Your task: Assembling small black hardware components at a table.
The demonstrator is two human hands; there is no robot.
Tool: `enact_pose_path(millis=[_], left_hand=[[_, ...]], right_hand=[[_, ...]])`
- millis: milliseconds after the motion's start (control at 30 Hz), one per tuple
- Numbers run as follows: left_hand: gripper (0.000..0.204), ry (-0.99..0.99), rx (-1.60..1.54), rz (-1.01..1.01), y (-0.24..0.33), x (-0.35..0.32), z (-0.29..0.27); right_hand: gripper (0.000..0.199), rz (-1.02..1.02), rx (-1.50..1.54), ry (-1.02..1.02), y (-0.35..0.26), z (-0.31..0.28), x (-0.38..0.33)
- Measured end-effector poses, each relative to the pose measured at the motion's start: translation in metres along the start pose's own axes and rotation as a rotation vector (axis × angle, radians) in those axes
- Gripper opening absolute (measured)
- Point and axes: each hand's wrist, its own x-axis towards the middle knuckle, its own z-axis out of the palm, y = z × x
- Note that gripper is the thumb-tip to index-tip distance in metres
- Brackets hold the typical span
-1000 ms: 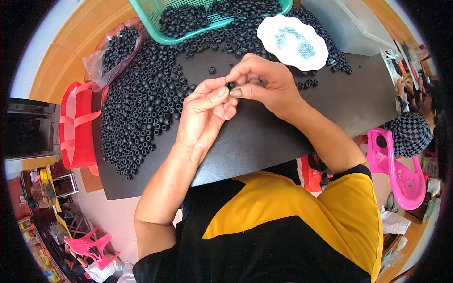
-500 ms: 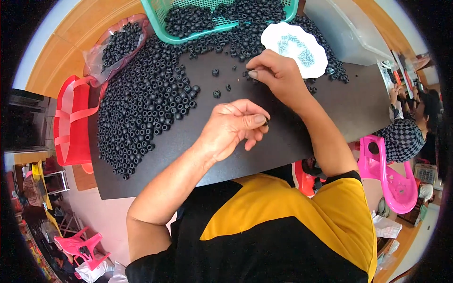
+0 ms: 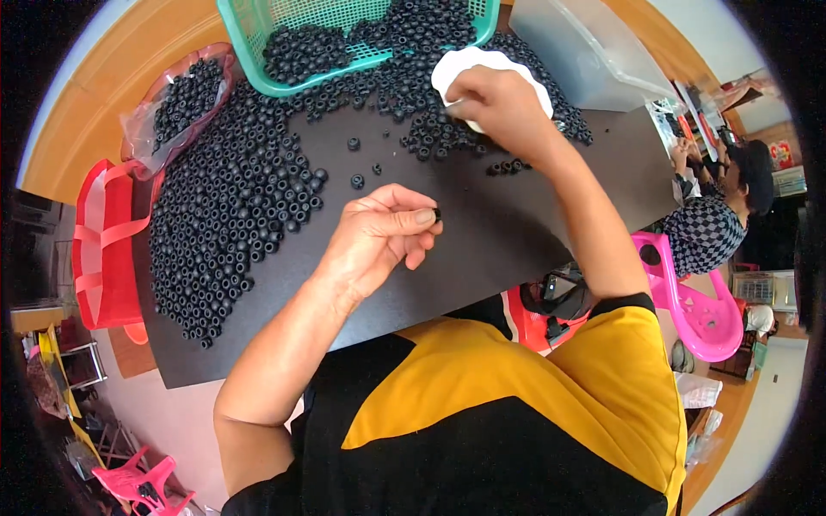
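Between the thumb and index finger of my left hand (image 3: 387, 230) is a small black ring-shaped piece (image 3: 437, 214), held above the dark table (image 3: 413, 301). My right hand (image 3: 499, 101) reaches over a white scalloped plate (image 3: 449, 67), its fingers drawn together and slightly smeared. Whatever its fingertips hold is too small to make out, and the hand covers most of the plate. Left of my hands spreads a large heap of the same black pieces (image 3: 232, 189). A few loose ones (image 3: 358, 181) lie between the heap and my hands.
At the back stand a green mesh basket (image 3: 258, 82) of black pieces and a translucent plastic bin (image 3: 594, 60). A bag-lined bowl (image 3: 225, 64) and a red bag (image 3: 116, 258) are at the left. Another person (image 3: 710, 219) sits at the right by a pink chair (image 3: 705, 322).
My right hand has moved from the table up over the white plate. My left hand keeps its pinch on the black ring-shaped piece. The whole view has shifted slightly.
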Motion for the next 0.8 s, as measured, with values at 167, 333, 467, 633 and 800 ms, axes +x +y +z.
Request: enact_pose_path(millis=[167,333,467,633,800], left_hand=[[0.013,0.056,0.066,-0.017,0.004,0.001,0.004],[0.016,0.043,0.052,0.005,0.005,-0.004,0.004],[0.016,0.026,0.028,0.032,0.0,0.003,0.001],[0.014,0.012,0.037,0.058,-0.002,0.004,-0.002],[0.013,-0.004,0.029,0.066,0.0,0.005,0.001]], right_hand=[[0.013,0.032,-0.135,0.168,0.041,-0.016,0.013],[0.017,0.184,-0.284,-0.041,0.069,-0.02,0.005],[0.018,-0.063,-0.412,-0.004,0.08,0.008,-0.013],[0.018,-0.067,-0.521,0.025,0.086,0.015,-0.014],[0.015,-0.023,-0.424,0.147,0.091,-0.002,-0.012]])
